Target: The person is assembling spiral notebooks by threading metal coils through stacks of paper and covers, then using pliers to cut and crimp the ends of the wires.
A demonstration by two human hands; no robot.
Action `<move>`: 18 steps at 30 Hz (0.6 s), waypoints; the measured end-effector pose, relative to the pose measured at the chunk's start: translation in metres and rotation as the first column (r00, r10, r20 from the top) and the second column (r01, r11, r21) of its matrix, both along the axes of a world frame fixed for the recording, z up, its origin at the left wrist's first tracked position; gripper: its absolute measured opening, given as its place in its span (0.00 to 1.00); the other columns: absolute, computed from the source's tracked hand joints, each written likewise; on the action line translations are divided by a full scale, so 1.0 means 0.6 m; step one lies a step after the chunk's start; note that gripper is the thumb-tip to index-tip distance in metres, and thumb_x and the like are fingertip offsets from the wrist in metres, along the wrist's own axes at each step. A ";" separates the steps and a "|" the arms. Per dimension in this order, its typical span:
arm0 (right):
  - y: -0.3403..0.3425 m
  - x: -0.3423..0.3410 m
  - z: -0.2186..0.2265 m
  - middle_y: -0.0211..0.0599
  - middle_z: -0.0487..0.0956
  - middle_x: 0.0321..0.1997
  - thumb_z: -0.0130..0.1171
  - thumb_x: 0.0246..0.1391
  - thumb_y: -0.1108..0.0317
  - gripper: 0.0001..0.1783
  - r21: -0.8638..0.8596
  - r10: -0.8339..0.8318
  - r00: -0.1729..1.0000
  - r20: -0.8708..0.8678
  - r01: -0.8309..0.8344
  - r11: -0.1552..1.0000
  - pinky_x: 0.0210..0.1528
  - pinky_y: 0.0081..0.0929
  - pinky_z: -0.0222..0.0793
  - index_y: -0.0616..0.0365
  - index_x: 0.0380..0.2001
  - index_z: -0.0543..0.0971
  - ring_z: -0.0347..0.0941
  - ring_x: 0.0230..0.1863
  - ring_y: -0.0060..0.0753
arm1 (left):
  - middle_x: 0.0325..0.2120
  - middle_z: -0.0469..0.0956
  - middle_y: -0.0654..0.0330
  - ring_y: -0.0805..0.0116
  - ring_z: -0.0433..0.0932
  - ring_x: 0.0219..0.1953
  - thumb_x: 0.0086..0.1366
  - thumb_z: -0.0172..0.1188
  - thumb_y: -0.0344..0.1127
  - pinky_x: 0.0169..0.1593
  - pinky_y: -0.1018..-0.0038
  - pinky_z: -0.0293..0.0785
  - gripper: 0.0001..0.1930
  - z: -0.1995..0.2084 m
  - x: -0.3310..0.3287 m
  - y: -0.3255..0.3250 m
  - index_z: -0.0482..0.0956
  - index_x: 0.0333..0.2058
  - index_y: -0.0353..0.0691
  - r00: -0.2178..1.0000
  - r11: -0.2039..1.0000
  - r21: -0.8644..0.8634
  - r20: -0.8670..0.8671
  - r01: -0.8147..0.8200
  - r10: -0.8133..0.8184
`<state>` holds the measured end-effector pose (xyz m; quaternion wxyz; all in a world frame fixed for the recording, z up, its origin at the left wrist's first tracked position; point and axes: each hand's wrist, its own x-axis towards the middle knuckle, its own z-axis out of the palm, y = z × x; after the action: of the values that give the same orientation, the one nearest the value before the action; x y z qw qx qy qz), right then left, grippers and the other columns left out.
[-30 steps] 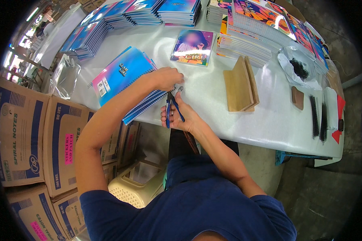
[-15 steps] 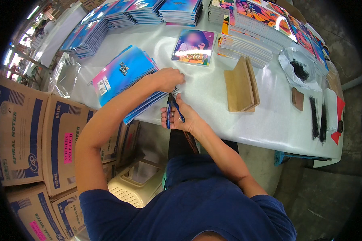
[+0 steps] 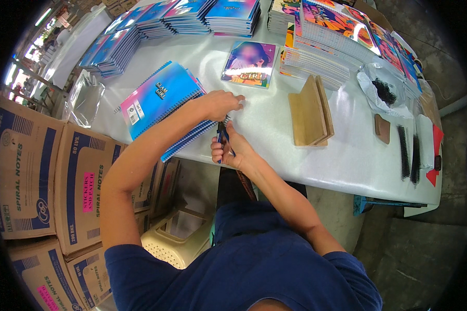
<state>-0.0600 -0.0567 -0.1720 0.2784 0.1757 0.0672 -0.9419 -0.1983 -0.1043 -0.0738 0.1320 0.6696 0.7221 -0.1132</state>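
Blue-and-pink spiral notebooks [image 3: 163, 96] lie in a slanted stack at the near left of the table, coils toward me. Across their right end reaches my left hand [image 3: 222, 105], its fingers curled closed; what they pinch is hidden beneath them. Just below it, at the table's front edge, my right hand [image 3: 233, 146] is wrapped round a pair of pliers [image 3: 220, 139] with dark blue handles. The jaws point up at the end of a notebook's coil, under my left hand. Whether they bite on the wire is too small to tell.
Beyond lies a single purple notebook [image 3: 249, 63]. Stacks of blue notebooks [image 3: 232, 15] and orange ones [image 3: 337, 26] line the back. To the right are a wooden stand [image 3: 308, 114], a bag of black bits [image 3: 385, 90] and black coils [image 3: 403, 153]. Cartons [image 3: 28, 171] stand left.
My right fingers have closed round the pliers, and the handles, spread apart before, are now squeezed together. My left hand has shifted slightly, staying over the notebooks' right end.
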 end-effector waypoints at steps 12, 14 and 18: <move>0.122 0.087 0.110 0.55 0.75 0.46 0.57 0.53 0.40 0.35 0.352 0.187 0.982 -0.016 0.180 -0.919 0.49 0.48 0.68 0.68 0.41 0.74 0.72 0.49 0.54 | 0.67 0.53 0.54 0.45 0.75 0.50 0.45 0.57 0.16 0.50 0.57 0.76 0.45 -0.018 0.033 -0.023 0.60 0.64 0.54 0.952 0.949 0.182 0.217 -0.256 0.215; 0.127 0.078 0.105 0.56 0.69 0.56 0.62 0.49 0.45 0.36 0.105 0.368 0.923 -0.114 0.380 -0.919 0.59 0.47 0.61 0.68 0.48 0.70 0.61 0.61 0.56 | 0.67 0.53 0.54 0.45 0.73 0.53 0.46 0.57 0.17 0.51 0.57 0.75 0.45 -0.009 0.035 -0.029 0.60 0.65 0.55 0.932 0.925 0.243 0.287 -0.293 0.220; 0.085 0.033 0.085 0.55 0.64 0.62 0.67 0.45 0.52 0.44 0.425 0.583 0.744 -0.327 0.667 -0.612 0.72 0.44 0.43 0.66 0.59 0.62 0.47 0.71 0.55 | 0.65 0.57 0.52 0.46 0.68 0.59 0.48 0.60 0.19 0.56 0.61 0.71 0.43 0.059 0.056 -0.054 0.60 0.65 0.53 0.854 0.824 0.375 0.469 -0.424 0.226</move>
<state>-0.0401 -0.0055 -0.1210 -0.1797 -0.0277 0.9440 -0.2755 -0.1648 -0.1369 -0.0386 0.1316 0.5534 0.7899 0.2289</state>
